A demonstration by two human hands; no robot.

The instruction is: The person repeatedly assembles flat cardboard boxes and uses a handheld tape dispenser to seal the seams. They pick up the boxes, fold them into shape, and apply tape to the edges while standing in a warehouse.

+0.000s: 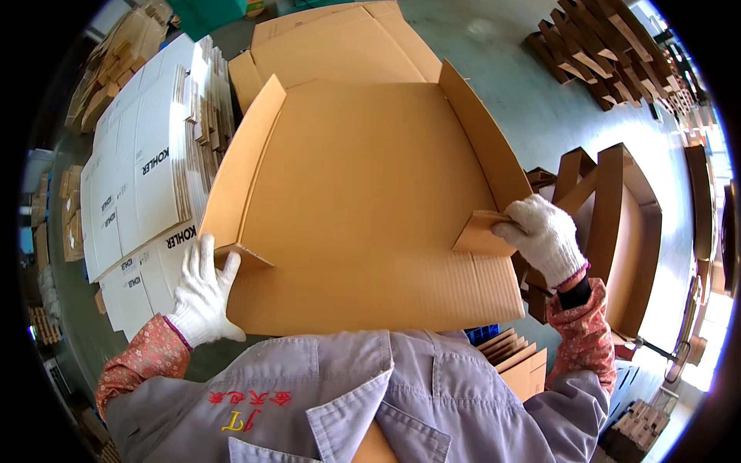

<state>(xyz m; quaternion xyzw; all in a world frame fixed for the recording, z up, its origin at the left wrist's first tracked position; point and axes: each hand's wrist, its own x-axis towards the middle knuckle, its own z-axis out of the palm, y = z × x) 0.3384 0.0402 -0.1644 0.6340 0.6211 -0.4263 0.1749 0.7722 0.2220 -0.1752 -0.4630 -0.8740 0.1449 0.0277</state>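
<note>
A brown cardboard box blank (pixel 370 177) lies in front of me, its left side wall (pixel 245 162) and right side wall (pixel 482 135) folded up. The near panel (pixel 378 297) lies flat toward my body. Small corner tabs bend inward at both near corners. My left hand (pixel 202 293), in a white knit glove, rests against the near left corner with fingers stretched and thumb spread by the left tab (pixel 245 256). Gloved likewise, my right hand (pixel 544 238) pinches the right corner tab (pixel 485 233) where it meets the right wall.
Flat white cartons (pixel 135 166) are stacked at the left. More brown cardboard (pixel 340 38) lies beyond the box. Formed brown trays (pixel 617 231) stand at the right, and dark brown cardboard pieces (pixel 594 50) are piled at the far right. Folded cardboard (pixel 525 370) sits near my right elbow.
</note>
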